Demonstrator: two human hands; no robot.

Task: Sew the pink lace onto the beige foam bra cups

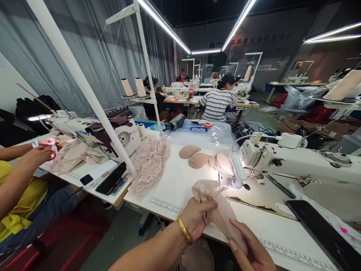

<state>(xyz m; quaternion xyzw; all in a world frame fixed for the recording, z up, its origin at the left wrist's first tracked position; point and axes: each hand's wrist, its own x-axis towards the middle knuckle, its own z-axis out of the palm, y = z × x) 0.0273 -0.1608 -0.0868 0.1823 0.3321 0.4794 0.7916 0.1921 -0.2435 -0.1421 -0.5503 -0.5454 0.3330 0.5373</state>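
Observation:
My left hand, with a gold bangle at the wrist, is closed on one side of a beige lace and sheer fabric piece. On the other side, my right hand pinches the same fabric between thumb and fingers. The piece is held up over the table's front edge, before the sewing machine. Beyond it lie several beige bra cup pads, the nearest close to the lit needle plate. Some of my left fingers are hidden by the cloth.
Beige lace is heaped at the table's left. Tweezers and a black phone lie right. A white thread-stand pole crosses the left. A co-worker's hands hold red scissors at the neighbouring machine. A clear plastic box stands behind.

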